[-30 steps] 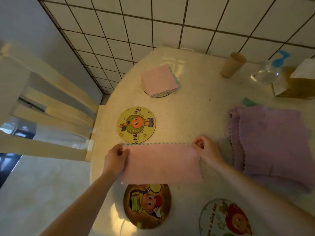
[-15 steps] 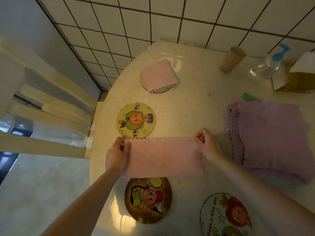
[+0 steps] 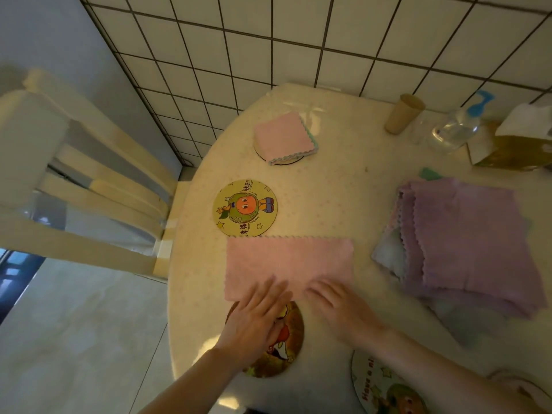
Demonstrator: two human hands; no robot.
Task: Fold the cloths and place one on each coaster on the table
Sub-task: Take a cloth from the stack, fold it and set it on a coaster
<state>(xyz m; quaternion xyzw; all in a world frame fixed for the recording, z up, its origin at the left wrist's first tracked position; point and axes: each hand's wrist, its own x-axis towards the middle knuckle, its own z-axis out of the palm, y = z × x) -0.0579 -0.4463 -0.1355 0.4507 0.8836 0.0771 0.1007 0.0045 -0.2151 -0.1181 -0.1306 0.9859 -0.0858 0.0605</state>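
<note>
The pink cloth (image 3: 288,265), a second earlier pinched at its two upper corners, lay released flat as a folded strip on the table (image 3: 343,198), its far edge touching the green-character coaster (image 3: 245,208). The left hand (image 3: 257,316) and right hand (image 3: 340,306) rested open-palmed on its near edge, grasping nothing. First fold judged complete, a second pending; one folded cloth (image 3: 283,138) already sat on the far coaster.

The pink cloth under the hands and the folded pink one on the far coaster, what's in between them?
In the head view, one round coaster with an orange cartoon character lies between the pink cloth and the folded pink cloth; it is uncovered.
</note>
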